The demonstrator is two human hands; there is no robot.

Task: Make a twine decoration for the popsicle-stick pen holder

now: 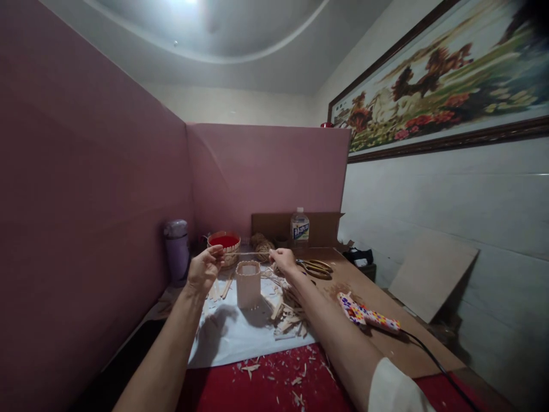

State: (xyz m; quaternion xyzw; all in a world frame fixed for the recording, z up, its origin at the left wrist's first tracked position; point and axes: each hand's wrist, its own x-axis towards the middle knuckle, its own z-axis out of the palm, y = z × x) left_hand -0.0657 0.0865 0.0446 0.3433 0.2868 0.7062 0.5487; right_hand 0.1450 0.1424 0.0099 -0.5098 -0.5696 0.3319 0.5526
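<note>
One taut strand (247,253); between left fingers (217,250) and right fingers (274,255)

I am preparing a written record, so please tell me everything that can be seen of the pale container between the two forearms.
The pale container stands upright on the white sheet, open at the top. Its straight sides look wooden, and its bumpy rim suggests sticks set side by side. Wood scraps lie to its right. The left hand and right hand do not touch it; its underside is hidden.
</note>
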